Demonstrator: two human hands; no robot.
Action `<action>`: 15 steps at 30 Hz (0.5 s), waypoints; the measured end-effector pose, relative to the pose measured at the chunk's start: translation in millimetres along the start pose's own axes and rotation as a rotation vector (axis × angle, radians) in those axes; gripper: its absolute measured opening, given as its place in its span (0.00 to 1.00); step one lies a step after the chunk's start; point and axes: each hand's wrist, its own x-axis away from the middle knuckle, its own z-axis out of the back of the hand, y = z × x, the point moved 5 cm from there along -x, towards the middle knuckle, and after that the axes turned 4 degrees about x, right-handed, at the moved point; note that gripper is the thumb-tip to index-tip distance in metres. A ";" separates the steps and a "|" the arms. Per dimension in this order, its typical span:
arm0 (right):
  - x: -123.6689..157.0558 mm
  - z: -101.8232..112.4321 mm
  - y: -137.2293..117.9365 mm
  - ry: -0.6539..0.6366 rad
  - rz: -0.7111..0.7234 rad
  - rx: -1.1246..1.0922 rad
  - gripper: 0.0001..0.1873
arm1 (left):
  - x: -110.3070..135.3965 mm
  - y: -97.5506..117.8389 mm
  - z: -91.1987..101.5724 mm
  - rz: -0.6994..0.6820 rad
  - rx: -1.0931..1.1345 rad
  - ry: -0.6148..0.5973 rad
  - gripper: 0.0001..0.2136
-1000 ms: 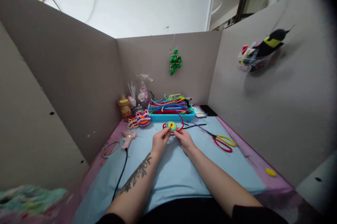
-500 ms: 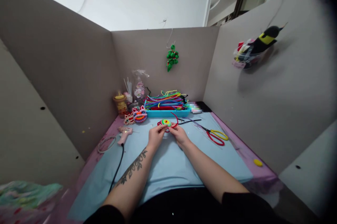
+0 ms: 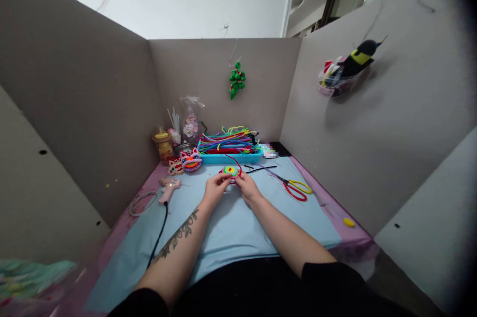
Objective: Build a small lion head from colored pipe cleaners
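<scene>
Over the middle of the table, both hands hold a small round pipe-cleaner piece (image 3: 230,171), with rings of green and yellow and a red centre. My left hand (image 3: 216,190) pinches its near left edge between thumb and fingers. At its right edge, my right hand (image 3: 249,189) is closed with its fingertips on a red pipe cleaner (image 3: 235,160). That red strand bows up and to the left above the disc. The fingers hide the piece's underside and exactly where the strand joins it.
Behind the hands stands a blue tray (image 3: 231,158) of colourful pipe cleaners. Scissors (image 3: 296,189) with red and yellow handles lie to the right, near black stems (image 3: 263,169). On the left are a pink glue gun (image 3: 170,190) with its cord and lion-head ornaments (image 3: 191,160).
The camera view has turned slightly to the right. The free end of the red pipe cleaner has swung left over the disc. Both hands keep their grip.
</scene>
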 end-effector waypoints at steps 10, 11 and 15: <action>6.1 -3.4 -4.9 -0.008 -0.022 -0.006 0.16 | -2.9 -3.1 0.3 0.043 0.077 0.015 0.15; 6.3 -3.5 -4.8 -0.008 -0.027 -0.011 0.16 | -3.3 -3.8 0.3 0.042 0.079 0.015 0.14; 4.6 3.2 -1.0 0.076 -0.105 -0.041 0.16 | -4.6 -7.9 1.2 0.034 0.079 0.015 0.14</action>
